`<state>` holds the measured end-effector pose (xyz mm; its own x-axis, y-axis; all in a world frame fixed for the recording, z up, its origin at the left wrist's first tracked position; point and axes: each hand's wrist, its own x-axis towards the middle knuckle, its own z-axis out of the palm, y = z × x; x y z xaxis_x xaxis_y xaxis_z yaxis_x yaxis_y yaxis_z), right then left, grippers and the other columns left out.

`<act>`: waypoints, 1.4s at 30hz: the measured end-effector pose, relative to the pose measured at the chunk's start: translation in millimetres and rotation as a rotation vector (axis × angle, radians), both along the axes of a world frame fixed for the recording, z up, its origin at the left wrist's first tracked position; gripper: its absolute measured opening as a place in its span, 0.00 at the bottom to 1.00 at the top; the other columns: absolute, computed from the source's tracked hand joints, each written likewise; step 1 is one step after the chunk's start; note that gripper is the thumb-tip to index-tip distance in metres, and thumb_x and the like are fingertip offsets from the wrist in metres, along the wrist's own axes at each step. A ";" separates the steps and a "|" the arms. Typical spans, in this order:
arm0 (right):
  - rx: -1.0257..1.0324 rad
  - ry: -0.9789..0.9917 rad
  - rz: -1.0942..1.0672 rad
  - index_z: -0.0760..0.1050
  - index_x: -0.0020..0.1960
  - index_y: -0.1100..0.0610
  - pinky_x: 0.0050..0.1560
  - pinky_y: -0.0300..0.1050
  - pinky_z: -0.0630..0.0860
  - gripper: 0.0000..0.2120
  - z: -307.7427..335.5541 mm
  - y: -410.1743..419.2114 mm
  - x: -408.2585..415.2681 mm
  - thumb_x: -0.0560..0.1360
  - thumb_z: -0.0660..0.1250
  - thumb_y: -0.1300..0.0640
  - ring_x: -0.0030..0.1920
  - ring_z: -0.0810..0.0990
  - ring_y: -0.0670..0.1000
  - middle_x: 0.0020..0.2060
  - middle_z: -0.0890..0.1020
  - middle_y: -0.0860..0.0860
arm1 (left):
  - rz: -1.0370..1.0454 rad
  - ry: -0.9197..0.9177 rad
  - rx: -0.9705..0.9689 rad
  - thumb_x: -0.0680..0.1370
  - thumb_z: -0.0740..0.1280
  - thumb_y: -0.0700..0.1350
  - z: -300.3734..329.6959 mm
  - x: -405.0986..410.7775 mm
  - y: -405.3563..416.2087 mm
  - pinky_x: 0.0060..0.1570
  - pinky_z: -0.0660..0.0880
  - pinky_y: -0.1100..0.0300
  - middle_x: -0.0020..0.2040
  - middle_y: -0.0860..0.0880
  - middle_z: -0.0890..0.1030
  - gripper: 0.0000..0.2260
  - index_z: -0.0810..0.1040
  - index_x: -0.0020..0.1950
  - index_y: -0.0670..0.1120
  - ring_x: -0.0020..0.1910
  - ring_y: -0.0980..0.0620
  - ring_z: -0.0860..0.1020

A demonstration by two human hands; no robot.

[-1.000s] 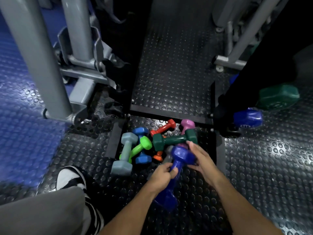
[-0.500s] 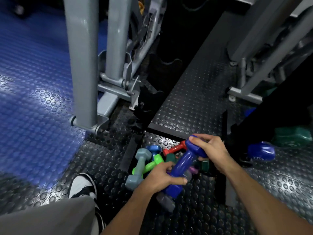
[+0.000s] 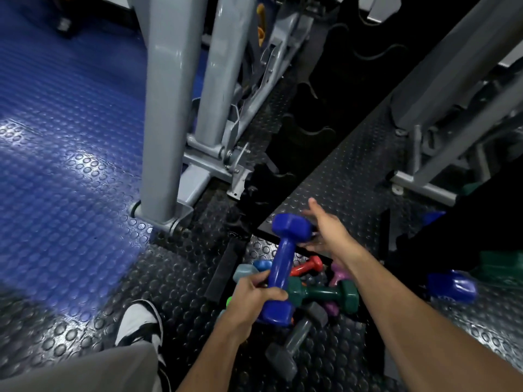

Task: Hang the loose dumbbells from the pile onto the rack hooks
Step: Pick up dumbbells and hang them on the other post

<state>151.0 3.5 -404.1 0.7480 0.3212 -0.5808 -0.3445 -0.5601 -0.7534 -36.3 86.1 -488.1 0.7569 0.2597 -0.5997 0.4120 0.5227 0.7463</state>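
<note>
My left hand (image 3: 256, 297) grips the handle of a blue dumbbell (image 3: 283, 267), which stands nearly upright above the pile. My right hand (image 3: 325, 230) is open beside the dumbbell's top head, fingers spread, touching it at most lightly. Under them lies the pile: a dark green dumbbell (image 3: 322, 292), a red one (image 3: 307, 267), a purple one (image 3: 338, 275), a grey one (image 3: 297, 335) and a pale grey-blue one (image 3: 244, 273). The black rack (image 3: 305, 131) with curved hooks rises behind the pile, and the hooks in view carry nothing.
Grey machine posts (image 3: 164, 108) stand left of the rack, another grey frame (image 3: 441, 137) to the right. A second blue dumbbell (image 3: 452, 287) and a green one (image 3: 501, 264) lie at the right. My shoe (image 3: 141, 323) rests on the studded black floor; blue flooring lies left.
The blue dumbbell has been lifted from the pile and turned upright in my left hand. My right hand has let go of its top head and opened. The view has tilted up toward the rack.
</note>
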 end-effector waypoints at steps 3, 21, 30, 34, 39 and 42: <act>0.110 0.019 -0.121 0.76 0.67 0.50 0.66 0.58 0.75 0.28 7.6 13.0 8.1 0.82 0.51 0.32 0.58 0.82 0.55 0.59 0.82 0.52 | 0.156 0.002 -0.132 0.60 0.76 0.36 9.5 -7.3 7.0 0.38 0.78 0.53 0.40 0.38 0.82 0.19 0.86 0.50 0.37 0.36 0.42 0.80; 0.519 0.014 -0.154 0.73 0.73 0.45 0.72 0.57 0.69 0.33 42.9 57.0 21.9 0.78 0.54 0.27 0.66 0.79 0.50 0.65 0.81 0.46 | 0.480 0.135 0.083 0.65 0.76 0.40 56.8 48.8 165.3 0.28 0.74 0.60 0.36 0.41 0.80 0.12 0.82 0.45 0.39 0.31 0.44 0.76; 0.544 0.028 -0.133 0.71 0.75 0.45 0.74 0.60 0.68 0.34 39.9 53.2 26.4 0.77 0.56 0.27 0.68 0.77 0.51 0.69 0.78 0.47 | 0.284 0.062 0.139 0.60 0.76 0.41 80.0 104.2 183.8 0.34 0.76 0.57 0.37 0.41 0.81 0.19 0.81 0.48 0.39 0.31 0.45 0.78; 0.538 0.043 -0.127 0.70 0.76 0.46 0.74 0.60 0.67 0.35 39.8 52.4 27.3 0.76 0.57 0.26 0.70 0.75 0.52 0.71 0.77 0.48 | 0.195 0.116 0.251 0.68 0.75 0.38 82.4 120.8 181.6 0.29 0.74 0.60 0.35 0.42 0.81 0.12 0.81 0.49 0.37 0.29 0.46 0.78; 0.567 0.055 -0.147 0.71 0.74 0.47 0.73 0.56 0.69 0.32 40.5 51.3 27.5 0.78 0.58 0.30 0.70 0.76 0.51 0.69 0.78 0.49 | 0.119 0.148 0.303 0.68 0.74 0.36 77.7 131.0 168.3 0.28 0.72 0.62 0.36 0.40 0.80 0.08 0.82 0.46 0.37 0.28 0.45 0.76; 0.586 0.048 -0.151 0.75 0.68 0.46 0.72 0.53 0.71 0.24 41.0 51.8 27.1 0.80 0.58 0.32 0.66 0.78 0.50 0.65 0.81 0.47 | 0.121 0.129 0.311 0.70 0.73 0.34 77.5 134.8 160.3 0.25 0.70 0.64 0.37 0.40 0.79 0.04 0.80 0.42 0.38 0.28 0.46 0.75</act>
